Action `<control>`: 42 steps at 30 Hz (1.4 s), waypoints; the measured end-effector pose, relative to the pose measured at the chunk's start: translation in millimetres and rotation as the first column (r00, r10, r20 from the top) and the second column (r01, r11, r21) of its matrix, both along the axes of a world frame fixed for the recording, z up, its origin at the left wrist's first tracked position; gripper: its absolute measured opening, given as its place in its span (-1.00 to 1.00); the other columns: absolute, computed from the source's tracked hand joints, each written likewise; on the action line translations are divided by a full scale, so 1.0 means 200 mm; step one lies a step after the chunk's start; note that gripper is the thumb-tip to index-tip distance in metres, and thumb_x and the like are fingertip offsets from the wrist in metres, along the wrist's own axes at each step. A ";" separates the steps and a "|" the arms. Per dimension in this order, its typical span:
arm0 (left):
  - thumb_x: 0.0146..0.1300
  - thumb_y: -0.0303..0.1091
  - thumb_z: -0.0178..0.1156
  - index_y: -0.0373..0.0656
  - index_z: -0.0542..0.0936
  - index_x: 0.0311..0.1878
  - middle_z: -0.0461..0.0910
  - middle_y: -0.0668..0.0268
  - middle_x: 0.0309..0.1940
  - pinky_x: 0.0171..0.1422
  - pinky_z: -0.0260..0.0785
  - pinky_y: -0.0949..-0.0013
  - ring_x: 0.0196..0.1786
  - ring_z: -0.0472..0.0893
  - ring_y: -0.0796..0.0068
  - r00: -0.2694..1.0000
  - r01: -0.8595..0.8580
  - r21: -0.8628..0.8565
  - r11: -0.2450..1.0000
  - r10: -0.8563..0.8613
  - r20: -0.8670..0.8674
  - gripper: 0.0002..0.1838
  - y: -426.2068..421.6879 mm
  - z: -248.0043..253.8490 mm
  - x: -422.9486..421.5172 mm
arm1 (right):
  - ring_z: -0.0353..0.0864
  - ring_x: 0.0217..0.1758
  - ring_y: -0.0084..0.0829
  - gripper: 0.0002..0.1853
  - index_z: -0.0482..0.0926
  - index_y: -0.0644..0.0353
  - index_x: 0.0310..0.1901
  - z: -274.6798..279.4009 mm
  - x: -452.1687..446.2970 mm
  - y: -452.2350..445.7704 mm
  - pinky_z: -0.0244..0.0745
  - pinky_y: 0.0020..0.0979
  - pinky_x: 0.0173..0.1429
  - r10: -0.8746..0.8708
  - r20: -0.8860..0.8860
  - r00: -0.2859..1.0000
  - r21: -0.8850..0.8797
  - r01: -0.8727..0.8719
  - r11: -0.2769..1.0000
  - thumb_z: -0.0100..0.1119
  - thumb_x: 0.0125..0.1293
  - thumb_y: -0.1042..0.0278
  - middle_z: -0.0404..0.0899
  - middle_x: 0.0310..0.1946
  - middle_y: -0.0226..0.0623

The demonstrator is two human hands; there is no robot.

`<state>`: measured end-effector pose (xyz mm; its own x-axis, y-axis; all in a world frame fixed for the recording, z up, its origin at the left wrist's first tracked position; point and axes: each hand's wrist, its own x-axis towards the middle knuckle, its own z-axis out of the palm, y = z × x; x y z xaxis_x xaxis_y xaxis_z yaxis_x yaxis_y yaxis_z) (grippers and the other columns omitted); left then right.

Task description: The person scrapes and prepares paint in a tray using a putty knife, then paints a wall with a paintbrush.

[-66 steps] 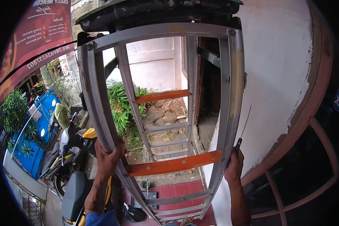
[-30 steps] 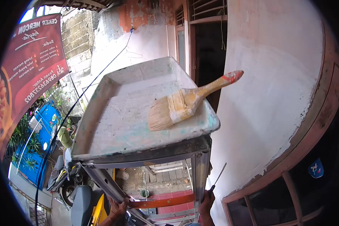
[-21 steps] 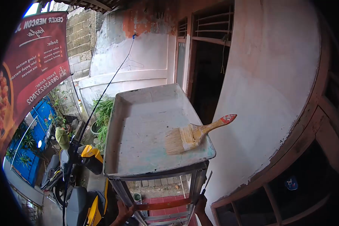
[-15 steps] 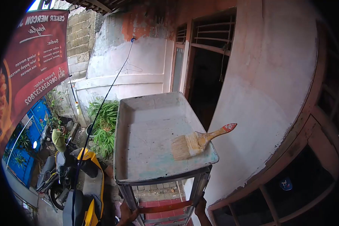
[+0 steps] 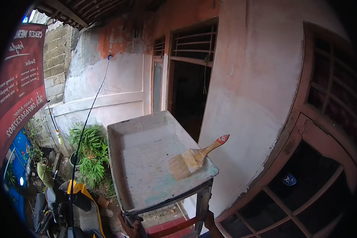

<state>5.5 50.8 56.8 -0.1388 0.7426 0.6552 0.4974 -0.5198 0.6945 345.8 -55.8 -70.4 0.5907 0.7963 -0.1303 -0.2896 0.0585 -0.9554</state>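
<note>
A stepladder (image 5: 202, 204) stands in front of me, with a paint-stained rectangular paint tray (image 5: 137, 166) on its top. Across the tray's right rim lies a wide paintbrush (image 5: 191, 159), bristles inside and wooden, red-ended handle sticking out. My left hand (image 5: 134, 229) is closed round the ladder's left rail, close under the tray corner. On the right rail, lower down, my right hand (image 5: 210, 222) is wrapped, seen only in part at the bottom edge. An orange-red crossbar (image 5: 174, 229) runs between the rails.
To the right rises a partly whitened wall (image 5: 242, 115) with framed windows (image 5: 293, 186). A dark doorway (image 5: 188, 95) is ahead. On the left are a yellow-black motorbike (image 5: 83, 198), green plants (image 5: 90, 152), a red banner (image 5: 22, 79) and a dark line (image 5: 89, 115) hanging across.
My view has turned right and slightly up, so the scene sits further left and lower. My left hand now lies nearer the tray's corner. The brush still rests on the rim.
</note>
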 end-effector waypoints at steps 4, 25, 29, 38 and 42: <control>0.13 0.00 0.10 -0.27 0.50 -0.04 0.54 0.06 -0.22 -0.11 0.36 0.11 -0.15 0.51 0.15 1.000 -0.014 -0.005 1.000 0.014 0.004 -0.49 0.02 -0.01 0.02 | 0.44 -0.46 -0.60 -0.82 0.48 0.20 -0.29 0.12 0.02 0.04 0.37 -0.51 -0.38 0.032 -0.028 0.999 -0.023 -0.032 0.999 0.07 0.19 0.26 0.43 -0.50 -0.49; 0.10 -0.21 0.10 -0.23 0.49 -0.10 0.50 0.02 -0.23 -0.18 0.37 0.06 -0.20 0.49 0.04 0.852 -0.138 -0.132 0.982 0.050 -0.522 -0.65 -0.25 -0.13 -0.12 | 0.38 -0.46 -0.69 -0.81 0.48 0.25 -0.42 0.37 -0.09 0.08 0.30 -0.55 -0.36 -0.117 0.071 0.991 -0.136 0.126 0.983 0.13 0.21 0.29 0.39 -0.54 -0.49; 0.09 -0.26 0.10 -0.23 0.49 -0.12 0.49 0.01 -0.23 -0.20 0.38 0.04 -0.22 0.48 0.02 0.676 -0.124 -0.138 0.983 -0.018 -0.737 -0.68 -0.35 -0.13 -0.19 | 0.35 -0.49 -0.66 -0.80 0.47 0.30 -0.45 0.46 -0.05 0.11 0.30 -0.51 -0.37 -0.106 -0.001 0.994 -0.233 0.103 0.967 0.13 0.19 0.33 0.37 -0.57 -0.48; 0.08 -0.30 0.08 -0.14 0.54 -0.25 0.52 0.10 -0.37 -0.25 0.33 -0.01 -0.30 0.49 0.01 0.638 -0.081 -0.393 0.916 -0.255 -0.727 -0.80 -0.47 -0.20 -0.23 | 0.23 -0.49 -0.65 -0.80 0.45 0.23 -0.44 0.40 0.00 0.07 0.19 -0.51 -0.39 -0.122 -0.216 0.969 -0.315 0.049 0.948 0.11 0.22 0.28 0.30 -0.57 -0.53; 0.08 -0.30 0.09 -0.11 0.59 -0.26 0.56 0.14 -0.34 -0.21 0.34 0.00 -0.28 0.53 0.06 0.650 -0.062 -0.479 0.875 -0.329 -0.685 -0.81 -0.51 -0.12 -0.22 | 0.26 -0.48 -0.62 -0.74 0.44 0.30 -0.42 0.95 0.20 0.03 0.25 -0.44 -0.37 0.046 0.246 0.968 -0.483 0.082 0.872 0.13 0.21 0.24 0.33 -0.59 -0.46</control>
<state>-37.9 -50.5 33.2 0.3600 0.9277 0.0985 0.8816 -0.3728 0.2895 386.8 -49.5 118.8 0.6680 0.6573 -0.3489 -0.0493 -0.4287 -0.9021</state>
